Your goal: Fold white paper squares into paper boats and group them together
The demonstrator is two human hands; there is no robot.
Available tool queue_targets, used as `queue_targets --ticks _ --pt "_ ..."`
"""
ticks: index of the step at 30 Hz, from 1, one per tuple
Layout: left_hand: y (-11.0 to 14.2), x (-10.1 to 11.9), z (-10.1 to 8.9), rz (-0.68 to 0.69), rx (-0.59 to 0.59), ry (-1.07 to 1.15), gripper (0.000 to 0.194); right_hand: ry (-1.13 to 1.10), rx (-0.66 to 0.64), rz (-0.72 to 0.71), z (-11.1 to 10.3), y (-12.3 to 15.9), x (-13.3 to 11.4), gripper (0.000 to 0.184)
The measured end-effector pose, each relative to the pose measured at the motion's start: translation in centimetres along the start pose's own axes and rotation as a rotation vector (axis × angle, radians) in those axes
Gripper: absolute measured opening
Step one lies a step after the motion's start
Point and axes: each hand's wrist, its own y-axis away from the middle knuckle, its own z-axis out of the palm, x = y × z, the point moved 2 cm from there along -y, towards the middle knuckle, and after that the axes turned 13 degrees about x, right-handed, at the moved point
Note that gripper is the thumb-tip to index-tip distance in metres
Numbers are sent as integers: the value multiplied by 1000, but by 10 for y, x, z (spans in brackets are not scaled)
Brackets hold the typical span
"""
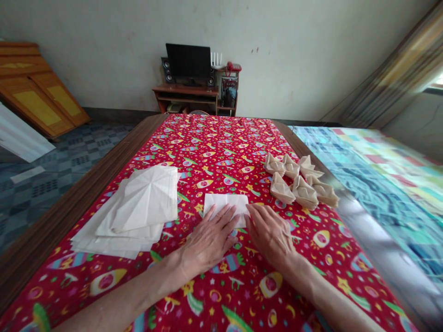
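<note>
A small white folded paper rectangle (226, 200) lies on the red patterned tablecloth in front of me. My left hand (211, 236) rests flat across its lower left part, fingers spread and covering much of it. At the paper's right edge is my right hand (270, 229), its fingers bent and close together on that edge; the thumb is partly hidden. To the left is a pile of larger creased paper sheets (148, 200), the top one with folds radiating from a point. Several folded paper boat-like shapes (304, 191) stand in two rows at the right.
The table (138, 138) has brown wooden edges. A bed with a checked cover (387, 184) adjoins its right side. Against the far wall stands a desk (187, 90) with a monitor (188, 62), speakers and a red telephone (233, 67). A wooden cabinet (38, 92) is at left.
</note>
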Motion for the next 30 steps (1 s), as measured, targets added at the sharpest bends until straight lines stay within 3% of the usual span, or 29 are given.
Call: queue_targets --ticks 3,6,9,14,23,30 --pt "0 1 -2 -5 3 2 52 -61 -69 -181 -1 14 -13 38" --pt "4 0 -6 3 37 -11 59 -102 -192 -247 -2 28 -14 49" --pt "14 -3 -9 18 35 -40 57 -144 -279 -232 -6 36 -6 61" --pt "23 -5 -11 14 60 -84 56 -208 -313 -188 -8 39 2 62" --pt "-13 -15 2 -22 57 -36 59 -191 -317 -165 22 7 9 56" --pt "-8 -35 -1 -40 66 -106 54 -130 -300 -122 29 -6 23 51"
